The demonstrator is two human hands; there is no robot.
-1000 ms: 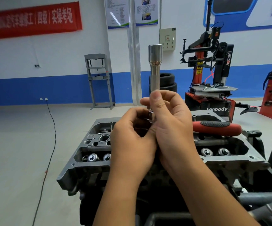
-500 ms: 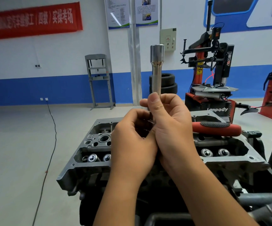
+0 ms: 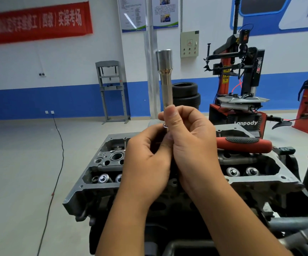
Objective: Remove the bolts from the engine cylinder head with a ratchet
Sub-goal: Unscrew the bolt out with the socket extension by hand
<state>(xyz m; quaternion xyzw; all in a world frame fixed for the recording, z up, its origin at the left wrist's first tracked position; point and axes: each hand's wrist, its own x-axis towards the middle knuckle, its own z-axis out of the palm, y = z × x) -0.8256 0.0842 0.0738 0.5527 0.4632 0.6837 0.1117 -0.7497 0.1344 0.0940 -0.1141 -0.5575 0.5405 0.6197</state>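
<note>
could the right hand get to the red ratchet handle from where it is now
Probably yes, once it lets go. The ratchet handle lies bare on the cylinder head, just right of the right hand, with nothing between them. But that hand grips the long socket.

**wrenchfan:** can't see the bottom of the long shiny steel socket extension point(image 3: 165, 80), the right hand point(image 3: 192, 150) wraps round it and the left hand point(image 3: 145, 159) covers whatever's under that. Only a tiny silvery bit peeks out by the thumb, too small to tell what it is.

**boltguy:** yep. The head end of the red-and-black-handled ratchet point(image 3: 243, 144) is behind the right hand too. The middle of the grey cast-metal cylinder head point(image 3: 101, 170) is blocked by both forearms, so no idea about bolts there. The red wall banner point(image 3: 36, 23) is blurry and cut off on the left.
</note>
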